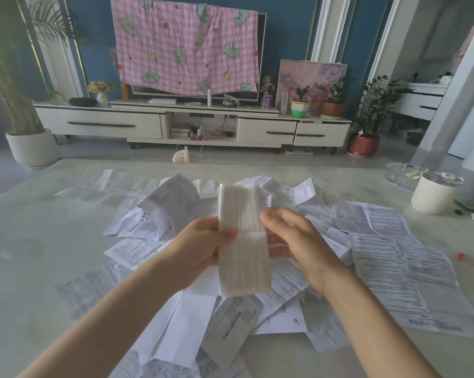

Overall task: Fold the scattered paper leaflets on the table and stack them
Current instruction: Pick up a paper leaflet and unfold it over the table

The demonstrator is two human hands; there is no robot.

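Pale marble-look table point(26, 241) is filling the lower frame, carrying everything. Behind it a long white TV cabinet point(99, 124) is standing against a blue wall, and a pink checked cloth point(186, 47) is hanging over the screen above it. Loose leaflets point(388, 257) are lying scattered across the table's middle and right, overlapping in a messy heap, mostly unfolded and printed side up, some creased and tenting up at the far side; more are spilling toward the near edge between the forearms. One folded leaflet point(242, 241), a long narrow strip, is being held up above the heap in the centre, standing roughly upright with its long side running away from the camera, off the table. Left hand point(200, 246) is gripping its left edge, thumb lying across the front and fingers going behind. Right hand point(298, 241) is grasping the right edge, fingers tucking behind the paper and thumb coming over the front; it's a bit motion-blurred. A white cylindrical tub point(432, 197) is sitting at the table's far right, well apart from the held leaflet, just beside a clear glass dish point(402, 175). Two small red bits point(460, 255) are lying near the right edge, too small to identify.
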